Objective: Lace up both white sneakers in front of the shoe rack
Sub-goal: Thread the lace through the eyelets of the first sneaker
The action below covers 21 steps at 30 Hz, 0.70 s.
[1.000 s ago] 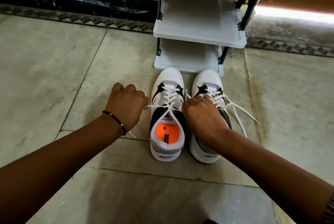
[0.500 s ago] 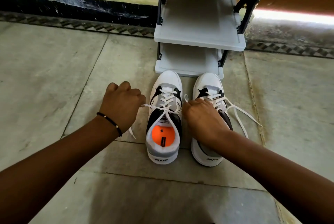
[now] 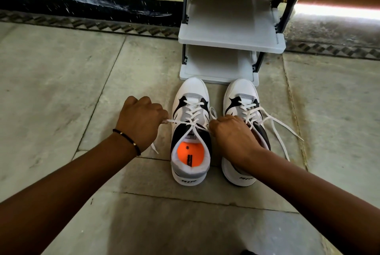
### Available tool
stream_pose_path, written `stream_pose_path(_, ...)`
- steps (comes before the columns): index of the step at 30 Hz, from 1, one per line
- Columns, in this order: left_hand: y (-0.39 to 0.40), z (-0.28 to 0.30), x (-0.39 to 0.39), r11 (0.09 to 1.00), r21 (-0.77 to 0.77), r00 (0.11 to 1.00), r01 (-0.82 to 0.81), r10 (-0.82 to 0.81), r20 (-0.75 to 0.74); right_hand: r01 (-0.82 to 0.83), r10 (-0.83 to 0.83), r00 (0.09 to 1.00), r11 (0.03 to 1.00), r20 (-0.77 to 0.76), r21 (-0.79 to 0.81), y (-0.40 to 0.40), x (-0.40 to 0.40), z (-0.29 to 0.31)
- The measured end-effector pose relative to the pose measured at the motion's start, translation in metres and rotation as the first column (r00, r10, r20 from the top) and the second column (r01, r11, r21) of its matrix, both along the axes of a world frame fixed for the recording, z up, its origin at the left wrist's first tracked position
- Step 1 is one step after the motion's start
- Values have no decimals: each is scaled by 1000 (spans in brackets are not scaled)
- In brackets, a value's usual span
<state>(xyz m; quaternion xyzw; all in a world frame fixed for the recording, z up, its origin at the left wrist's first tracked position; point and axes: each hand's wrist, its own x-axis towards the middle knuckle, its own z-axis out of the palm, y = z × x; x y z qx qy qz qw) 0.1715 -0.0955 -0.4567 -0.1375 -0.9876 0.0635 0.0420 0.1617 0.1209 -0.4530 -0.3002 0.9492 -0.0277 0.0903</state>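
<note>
Gripping one lace [image 3: 186, 122], two hands [image 3: 141, 120], two sneakers [image 3: 190, 141], one rack [image 3: 230, 43]

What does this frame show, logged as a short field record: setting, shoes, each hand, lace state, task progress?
setting: tiled floor, grey shoe rack just beyond the toes
shoes: left sneaker and right sneaker side by side, toes toward the rack
left hand: fist closed on a lace end of the left sneaker, pulling it out to the side
right hand: closed on the other end, between the shoes
right sneaker laces: threaded, ends loose on the floor
insole: orange, visible in the left sneaker
progress: neither shoe tied
</note>
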Motion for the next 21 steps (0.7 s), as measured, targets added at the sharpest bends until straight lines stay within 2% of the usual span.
stream_pose_path(2, 0, -1, -1, 997, 75, 997, 11, -17, 70, 21, -19, 998, 1000, 59, -20, -1, -2, 2)
stream_pose_path(4, -4, -3, -3, 966, 255, 975, -39, -20, 222, 49, -46, 989, 999, 139, -22, -2, -5, 6)
stream_pose_path(5, -6, -4, -2, 918, 390, 959, -73, -43, 280, 75, -65, 979, 996, 193, -45, -2, -8, 6)
stream_pose_path(7, -5, -4, 4, 749, 640, 947, -172, -54, 317, 204, -144, 927, 969, 347, -141, 1, -14, 9)
stream_pose_path(8, -2, -6, 6, 658, 720, 942, -220, -49, 333, 315, -188, 871, 923, 454, -221, 2, -16, 10)
stream_pose_path(9, 0, -8, 8, 541, 792, 933, -282, -39, 358, 445, -207, 792, 839, 574, -312, 2, -18, 11)
stream_pose_path(11, 8, -13, 9, 235, 871, 897, -432, 7, 443, 683, -124, 603, 590, 788, -430, 0, -18, 12)
stream_pose_path(12, 12, -14, 8, 75, 873, 876, -482, 38, 480, 758, -49, 536, 467, 843, -455, -2, -17, 10)
stream_pose_path(13, 17, -13, 8, -96, 854, 854, -512, 51, 518, 802, 14, 506, 361, 862, -477, -4, -16, 7)
stream_pose_path(15, 24, -11, 6, -397, 742, 808, -540, 5, 590, 822, 81, 522, 214, 849, -527, -8, -15, 3)
stream_pose_path(16, 27, -9, 5, -498, 664, 783, -557, -48, 621, 823, 103, 534, 164, 839, -544, -10, -15, 2)
stream_pose_path(18, 31, -2, 2, -612, 536, 743, -582, -131, 656, 833, 162, 533, 73, 831, -548, -15, -18, 1)
stream_pose_path(21, 36, 2, -7, -704, 477, 767, -526, -151, 623, 865, 290, 482, -12, 826, -501, -22, -24, 3)
